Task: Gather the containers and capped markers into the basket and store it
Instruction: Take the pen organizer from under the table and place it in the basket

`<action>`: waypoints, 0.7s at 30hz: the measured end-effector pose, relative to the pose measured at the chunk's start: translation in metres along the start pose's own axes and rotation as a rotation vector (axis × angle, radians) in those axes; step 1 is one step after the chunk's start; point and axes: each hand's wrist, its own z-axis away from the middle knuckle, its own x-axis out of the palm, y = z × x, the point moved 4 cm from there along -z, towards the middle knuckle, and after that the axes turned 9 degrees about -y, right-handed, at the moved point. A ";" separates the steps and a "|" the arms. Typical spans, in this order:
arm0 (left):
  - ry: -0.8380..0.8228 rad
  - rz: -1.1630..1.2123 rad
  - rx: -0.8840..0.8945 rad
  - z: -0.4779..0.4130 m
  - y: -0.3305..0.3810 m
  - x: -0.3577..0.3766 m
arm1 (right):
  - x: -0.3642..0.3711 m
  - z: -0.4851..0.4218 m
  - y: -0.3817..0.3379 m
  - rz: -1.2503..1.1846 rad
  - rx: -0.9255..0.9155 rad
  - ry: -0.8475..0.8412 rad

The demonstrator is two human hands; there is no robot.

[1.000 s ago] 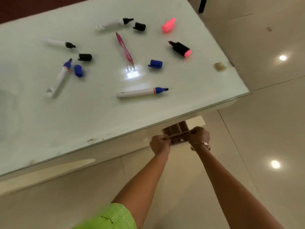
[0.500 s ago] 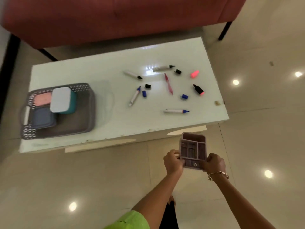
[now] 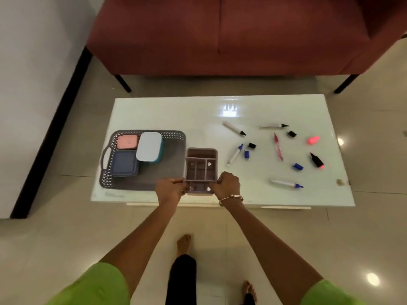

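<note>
I hold a mauve divided organizer [image 3: 200, 166] over the table's near edge, my left hand [image 3: 170, 188] on its left side and my right hand [image 3: 228, 185] on its right side. It overlaps the right rim of a grey lattice basket [image 3: 167, 150]. In the basket sit a pink container [image 3: 127, 142], a dark blue container [image 3: 123, 162] and a white-lidded teal container [image 3: 149, 149]. On the right half of the table lie uncapped markers [image 3: 235, 154] [image 3: 286, 183] [image 3: 234, 128] [image 3: 274, 125], loose caps [image 3: 297, 166], a pink pen [image 3: 278, 146] and a highlighter [image 3: 317, 160] with its pink cap [image 3: 313, 140] apart.
The white glass table [image 3: 167, 111] stands on a tiled floor [image 3: 66, 227]. A dark red sofa [image 3: 220, 34] is just behind it. A white wall with a black skirting [image 3: 50, 133] runs along the left. My bare feet [image 3: 184, 242] are on the floor below the table.
Both hands have lifted the organizer from under the table's right end, up and left over the near edge beside the basket. The view has pulled back and now shows the whole table.
</note>
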 end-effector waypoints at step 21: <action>-0.006 -0.101 -0.086 -0.128 -0.017 -0.092 | 0.129 -0.075 -0.079 0.134 0.099 0.023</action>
